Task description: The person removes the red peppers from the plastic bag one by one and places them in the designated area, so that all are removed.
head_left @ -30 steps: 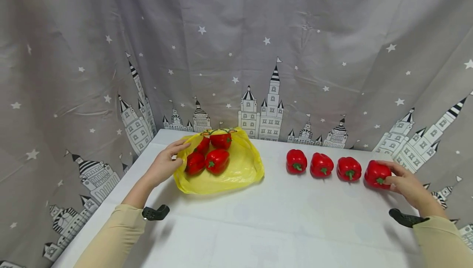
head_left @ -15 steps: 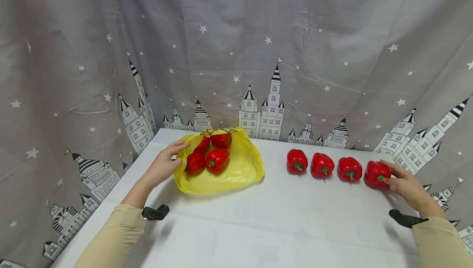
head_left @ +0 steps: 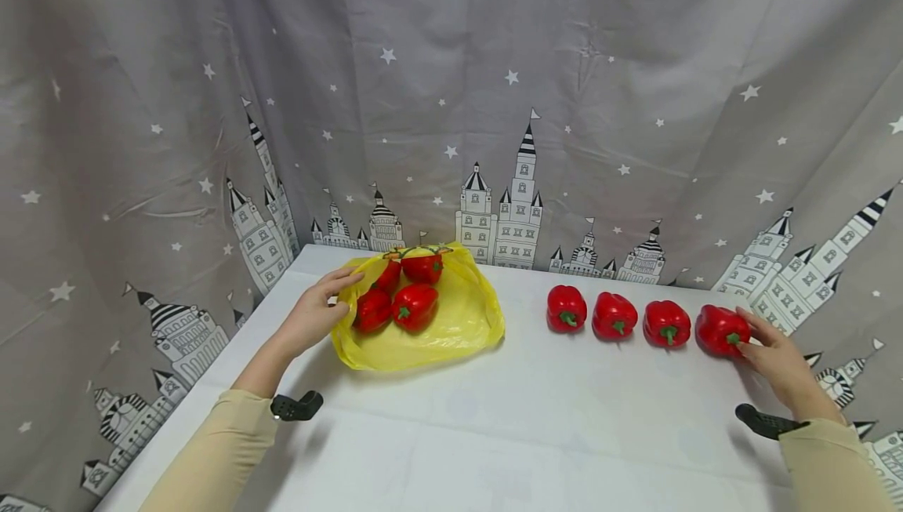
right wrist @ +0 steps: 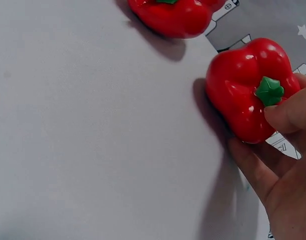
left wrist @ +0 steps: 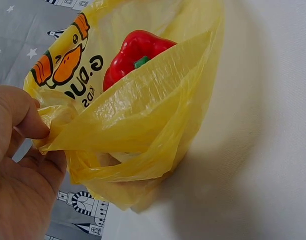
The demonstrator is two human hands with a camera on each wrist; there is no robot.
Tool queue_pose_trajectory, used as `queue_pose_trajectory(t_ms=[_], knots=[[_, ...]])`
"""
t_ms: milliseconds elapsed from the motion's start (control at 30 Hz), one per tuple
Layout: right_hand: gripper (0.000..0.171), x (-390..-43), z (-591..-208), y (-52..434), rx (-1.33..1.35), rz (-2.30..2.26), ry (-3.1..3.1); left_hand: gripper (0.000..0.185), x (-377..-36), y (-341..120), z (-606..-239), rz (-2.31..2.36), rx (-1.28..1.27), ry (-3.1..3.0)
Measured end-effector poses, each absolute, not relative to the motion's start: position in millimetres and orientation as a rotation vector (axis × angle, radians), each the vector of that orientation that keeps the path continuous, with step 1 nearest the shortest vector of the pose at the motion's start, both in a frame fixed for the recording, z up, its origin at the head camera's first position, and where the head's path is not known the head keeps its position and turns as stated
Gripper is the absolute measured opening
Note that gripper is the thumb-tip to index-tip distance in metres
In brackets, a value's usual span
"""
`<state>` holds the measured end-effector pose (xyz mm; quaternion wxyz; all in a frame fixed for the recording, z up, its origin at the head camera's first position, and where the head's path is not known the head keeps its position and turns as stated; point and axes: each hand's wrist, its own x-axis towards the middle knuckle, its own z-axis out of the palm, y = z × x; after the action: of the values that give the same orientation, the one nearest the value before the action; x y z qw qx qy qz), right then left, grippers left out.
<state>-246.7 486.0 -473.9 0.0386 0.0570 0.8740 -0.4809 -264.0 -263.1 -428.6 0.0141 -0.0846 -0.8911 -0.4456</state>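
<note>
My left hand (head_left: 337, 302) pinches the rim of a yellow plastic bag (head_left: 455, 332) at the table's back left. In the left wrist view the thumb and fingers (left wrist: 35, 125) bunch the bag's edge (left wrist: 143, 115), and a red pepper (left wrist: 138, 50) shows inside. Several red peppers (head_left: 415, 304) lie in the bag. My right hand (head_left: 749, 335) holds the rightmost red pepper (head_left: 718, 329) of a row on the table. The right wrist view shows the thumb beside the green stem of that pepper (right wrist: 240, 95), with a finger along its side.
Three more red peppers (head_left: 566, 308) (head_left: 614, 314) (head_left: 666, 322) stand in a line left of the held one; one of them (right wrist: 177, 17) shows in the right wrist view. The white table (head_left: 536, 418) is ringed by a grey star-and-castle curtain (head_left: 494, 104). Black wrist mounts (head_left: 296, 406) sit by both sleeves.
The right hand has drawn back slightly toward the right while staying on the rightmost pepper. The left hand and the bag have not moved.
</note>
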Motion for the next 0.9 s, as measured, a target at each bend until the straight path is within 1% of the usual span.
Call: queue_pose_trajectory(t_ms=[200,400,700,900], knots=[[0.073,-248,-476,483,0.239,-1.505,2.720,0.059,-264,-263,-428,-1.387,-0.265,-2.775],[0.078,-243,-472,485,0.234,-1.463,2.725,0.059,-263,-262,-427,-1.379,-0.275,-2.775],[0.067,-230,-448,486,0.181,-1.379,2.936,0.059,-262,-260,-425,-1.369,-0.284,-2.771],[0.066,-224,-437,483,0.222,-1.451,2.982,0.059,-262,-260,-426,-1.370,-0.289,-2.773]])
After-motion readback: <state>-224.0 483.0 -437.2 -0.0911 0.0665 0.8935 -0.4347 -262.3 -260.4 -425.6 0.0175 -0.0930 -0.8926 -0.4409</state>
